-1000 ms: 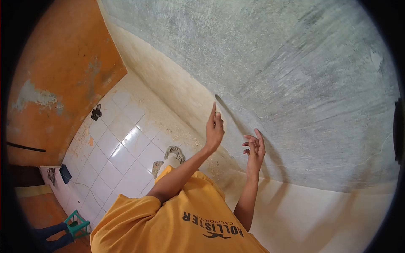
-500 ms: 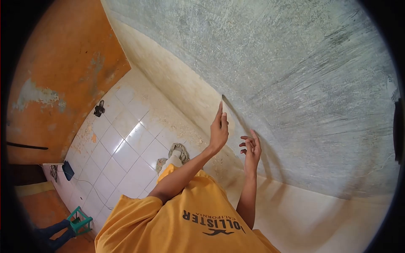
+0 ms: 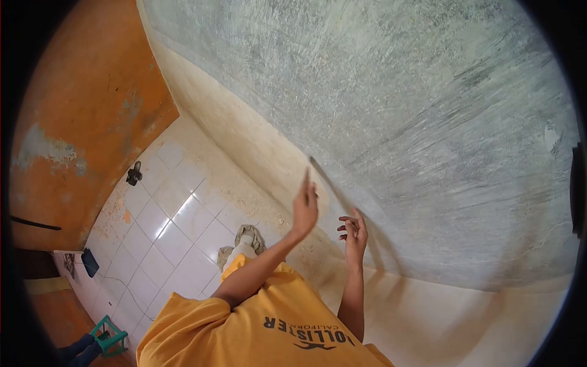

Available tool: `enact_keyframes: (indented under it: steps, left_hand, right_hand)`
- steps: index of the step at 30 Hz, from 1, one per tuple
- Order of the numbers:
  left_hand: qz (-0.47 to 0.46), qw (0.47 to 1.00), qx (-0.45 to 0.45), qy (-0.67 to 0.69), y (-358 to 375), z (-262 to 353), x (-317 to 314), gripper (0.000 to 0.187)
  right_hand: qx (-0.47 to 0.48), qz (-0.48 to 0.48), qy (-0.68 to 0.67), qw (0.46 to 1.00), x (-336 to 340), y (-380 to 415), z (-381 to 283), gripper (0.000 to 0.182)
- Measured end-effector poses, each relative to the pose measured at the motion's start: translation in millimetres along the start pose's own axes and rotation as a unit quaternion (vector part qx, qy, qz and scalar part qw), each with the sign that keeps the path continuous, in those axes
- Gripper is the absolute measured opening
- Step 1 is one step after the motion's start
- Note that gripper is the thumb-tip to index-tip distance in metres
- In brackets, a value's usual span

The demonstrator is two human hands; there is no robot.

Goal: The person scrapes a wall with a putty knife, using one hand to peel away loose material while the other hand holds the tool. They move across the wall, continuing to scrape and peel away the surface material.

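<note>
Now your left hand (image 3: 304, 208) has its fingers pressed together and straight, edge-on to the wall (image 3: 428, 122), tips at the boundary where grey plaster meets the cream band; whether they touch it I cannot tell. Your right hand (image 3: 351, 231) has its fingers loosely curled and slightly spread, holding nothing, close to the same surface. Both hands sit lower than half a second ago, which suggests you are working down the wall by feel. Beyond them lie the tiled floor (image 3: 177, 226), a rag (image 3: 247, 235) by your feet and a green stool (image 3: 109, 336).
</note>
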State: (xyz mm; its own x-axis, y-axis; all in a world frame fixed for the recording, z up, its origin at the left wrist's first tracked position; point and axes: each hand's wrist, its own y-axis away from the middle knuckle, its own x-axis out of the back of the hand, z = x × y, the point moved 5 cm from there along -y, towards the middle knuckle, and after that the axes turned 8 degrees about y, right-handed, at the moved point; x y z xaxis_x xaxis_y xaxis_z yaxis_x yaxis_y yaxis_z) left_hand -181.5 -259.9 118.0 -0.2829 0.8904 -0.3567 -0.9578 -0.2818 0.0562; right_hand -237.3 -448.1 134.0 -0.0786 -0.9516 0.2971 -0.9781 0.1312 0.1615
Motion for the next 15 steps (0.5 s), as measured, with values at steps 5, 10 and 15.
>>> enact_keyframes:
  steps: [5,10,15]
  left_hand:
    - [0.022,0.999,-0.019,-0.021,-1.5,2.6,-3.1,0.056]
    - [0.01,0.998,-0.021,-0.061,9.8,3.0,-2.6,0.054]
    - [0.018,0.999,-0.015,-0.04,-3.7,5.8,7.2,0.054]
  right_hand:
    - [-0.001,0.003,-0.011,1.0,-3.2,0.4,-5.8,0.046]
    - [0.005,-0.01,-0.007,1.0,-8.7,-9.1,-2.0,0.044]
    - [0.012,-0.004,-0.011,1.0,-3.1,-13.7,-10.4,0.041]
